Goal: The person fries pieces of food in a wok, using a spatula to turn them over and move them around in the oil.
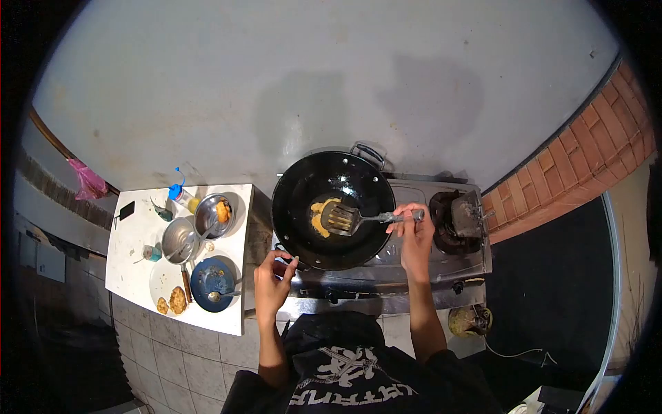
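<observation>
A black wok (293,196) with two loop handles sits on the stove. In it a yellow-brown, fritter-like piece of food (318,226) lies near the middle, partly covered by the slotted head of a metal spatula (343,219). My right hand (414,231) is closed around the spatula's handle, over the wok's right rim. At the wok's lower-left rim my left hand (277,276) pinches the near loop handle (288,254), which its fingers partly hide.
Left of the stove (414,265) stands a white table (131,238) with two metal bowls (214,200), a blue plate (214,265), fried pieces (178,300) and a blue-capped bottle (181,193). A second burner (448,241) is at right; a gas cylinder (470,321) stands below.
</observation>
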The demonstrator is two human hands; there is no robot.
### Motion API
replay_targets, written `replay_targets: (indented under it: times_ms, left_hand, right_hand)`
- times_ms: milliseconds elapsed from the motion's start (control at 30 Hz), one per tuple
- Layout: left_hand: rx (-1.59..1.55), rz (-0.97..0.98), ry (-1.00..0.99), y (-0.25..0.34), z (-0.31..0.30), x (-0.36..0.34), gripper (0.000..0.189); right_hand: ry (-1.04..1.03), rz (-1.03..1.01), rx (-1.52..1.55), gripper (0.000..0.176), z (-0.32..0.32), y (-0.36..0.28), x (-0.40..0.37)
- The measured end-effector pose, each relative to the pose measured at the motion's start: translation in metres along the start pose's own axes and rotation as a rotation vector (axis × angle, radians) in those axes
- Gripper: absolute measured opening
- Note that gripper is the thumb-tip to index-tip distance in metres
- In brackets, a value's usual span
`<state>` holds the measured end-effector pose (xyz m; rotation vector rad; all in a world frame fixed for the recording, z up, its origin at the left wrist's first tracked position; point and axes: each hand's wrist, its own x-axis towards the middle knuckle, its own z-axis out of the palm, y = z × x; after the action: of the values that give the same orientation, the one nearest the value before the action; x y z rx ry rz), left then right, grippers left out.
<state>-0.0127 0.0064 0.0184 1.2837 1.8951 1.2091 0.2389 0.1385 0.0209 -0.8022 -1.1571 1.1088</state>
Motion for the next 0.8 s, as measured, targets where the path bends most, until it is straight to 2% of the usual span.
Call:
replay_targets:
  times_ms: [167, 233, 467, 533, 800]
  left_hand:
    - [0.020, -0.025, -0.037, 0.000, 0.002, 0.000, 0.018]
    - [0.004, 0.040, 0.042, -0.003, 0.006, 0.001, 0.018]
    - [-0.016, 0.067, 0.040, 0.000, 0.009, 0.000, 0.017]
    - [0.018, -0.007, -0.014, 0.007, 0.006, -0.001, 0.017]
    - [0.022, 0.024, -0.020, 0.007, 0.006, -0.003, 0.016]
  right_hand:
    - [0.013, 0.062, 0.027, 0.007, -0.004, -0.005, -0.004]
    - [0.033, 0.047, 0.006, 0.006, -0.006, -0.001, -0.006]
    - [0.020, 0.069, 0.032, 0.004, -0.012, -0.008, -0.011]
    - [0.015, 0.080, 0.067, 0.004, -0.010, -0.010, -0.011]
    - [-0.034, 0.072, 0.032, 0.004, 0.002, -0.003, -0.015]
